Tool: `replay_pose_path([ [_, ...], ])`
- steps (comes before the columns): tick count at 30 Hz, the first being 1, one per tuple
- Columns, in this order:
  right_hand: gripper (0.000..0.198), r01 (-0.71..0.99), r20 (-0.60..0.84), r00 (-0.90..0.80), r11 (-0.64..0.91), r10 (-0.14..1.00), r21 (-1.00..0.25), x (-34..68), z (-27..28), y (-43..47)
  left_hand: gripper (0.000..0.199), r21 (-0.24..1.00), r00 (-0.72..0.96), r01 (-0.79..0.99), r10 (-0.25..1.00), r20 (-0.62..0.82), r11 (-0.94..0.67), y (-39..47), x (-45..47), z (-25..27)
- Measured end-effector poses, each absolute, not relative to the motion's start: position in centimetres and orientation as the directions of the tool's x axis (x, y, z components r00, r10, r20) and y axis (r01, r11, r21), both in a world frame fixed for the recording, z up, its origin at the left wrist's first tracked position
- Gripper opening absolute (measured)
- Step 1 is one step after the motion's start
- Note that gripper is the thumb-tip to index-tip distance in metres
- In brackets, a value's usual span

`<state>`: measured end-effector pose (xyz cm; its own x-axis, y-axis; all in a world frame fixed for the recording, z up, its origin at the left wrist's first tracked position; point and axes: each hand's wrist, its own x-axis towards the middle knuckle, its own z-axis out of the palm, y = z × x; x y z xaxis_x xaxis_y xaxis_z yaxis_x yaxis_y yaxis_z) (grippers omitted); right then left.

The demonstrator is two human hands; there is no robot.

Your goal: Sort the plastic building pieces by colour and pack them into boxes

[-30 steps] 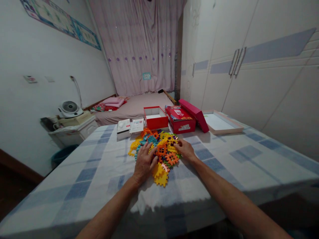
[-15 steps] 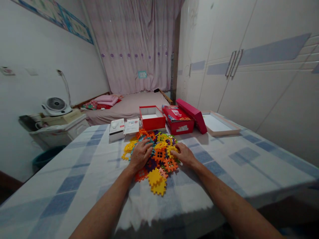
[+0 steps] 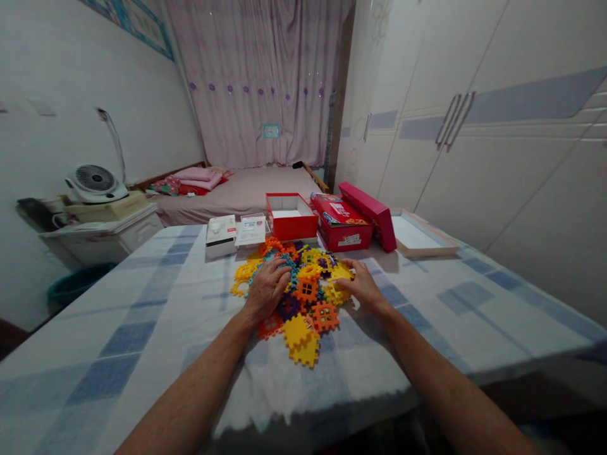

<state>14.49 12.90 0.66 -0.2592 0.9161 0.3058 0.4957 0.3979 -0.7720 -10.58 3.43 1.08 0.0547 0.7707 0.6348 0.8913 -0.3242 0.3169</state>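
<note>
A heap of interlocking plastic building pieces [image 3: 307,291] in orange, yellow, blue and purple lies on the table in front of me. My left hand [image 3: 267,284] rests over its left side, fingers stretched out across the blue pieces. At the right edge, my right hand [image 3: 363,284] has thumb and fingers closed around a yellow building piece [image 3: 342,273]; its fingertips are partly hidden. Two yellow square pieces [image 3: 302,341] overlap at the near end of the heap. Just behind them sits an orange window-shaped piece [image 3: 325,315].
Behind the heap stand a white box [image 3: 220,237], an open red box [image 3: 293,221] and a closed red box [image 3: 346,234] with a red lid [image 3: 370,215] leaning on it. A shallow white tray [image 3: 422,239] lies further right. A checked cloth [image 3: 180,354] covers the table.
My right hand has shifted right, and yellow pieces have moved with it away from the heap's middle. My left hand stays on the heap. The camera view has tilted slightly.
</note>
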Motion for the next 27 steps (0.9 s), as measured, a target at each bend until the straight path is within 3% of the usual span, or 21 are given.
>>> replay_pose_path([
  [4,0.057,0.298,0.21,-0.079,0.224,0.975,-0.928,14.7,1.1,13.5,0.034,0.264,0.122,0.89,0.753,0.646,-0.371,3.1,-10.0,1.5],
  [6,0.059,0.232,0.127,-0.127,0.154,0.984,-0.96,14.9,1.5,13.5,0.033,0.235,0.175,0.886,0.757,0.629,-0.4,2.9,-9.7,1.6],
  [8,0.057,0.232,0.067,-0.283,0.136,0.957,-0.963,15.1,1.8,13.3,0.034,0.221,0.217,0.88,0.769,0.602,-0.421,2.8,-9.4,1.6],
  [11,0.049,0.317,0.103,-0.474,0.279,0.875,-0.906,15.2,1.8,13.0,0.037,0.224,0.254,0.868,0.783,0.568,-0.443,2.7,-9.1,1.6],
  [14,0.043,0.449,0.175,-0.555,0.47,0.813,-0.76,15.3,1.5,12.9,0.04,0.233,0.266,0.859,0.787,0.557,-0.455,2.7,-9.1,1.6],
  [17,0.031,0.494,0.188,-0.604,0.549,0.774,-0.674,15.5,1.5,12.8,0.04,0.234,0.273,0.855,0.785,0.557,-0.463,2.8,-9.2,1.4],
  [23,0.016,0.306,0.226,-0.495,0.412,0.839,-0.858,15.1,2.0,12.1,0.04,0.211,0.28,0.861,0.777,0.564,-0.463,3.0,-9.4,1.0],
  [27,0.019,0.191,0.127,-0.313,0.194,0.941,-0.962,14.8,2.1,12.4,0.039,0.207,0.272,0.867,0.778,0.566,-0.454,3.1,-9.5,0.9],
])
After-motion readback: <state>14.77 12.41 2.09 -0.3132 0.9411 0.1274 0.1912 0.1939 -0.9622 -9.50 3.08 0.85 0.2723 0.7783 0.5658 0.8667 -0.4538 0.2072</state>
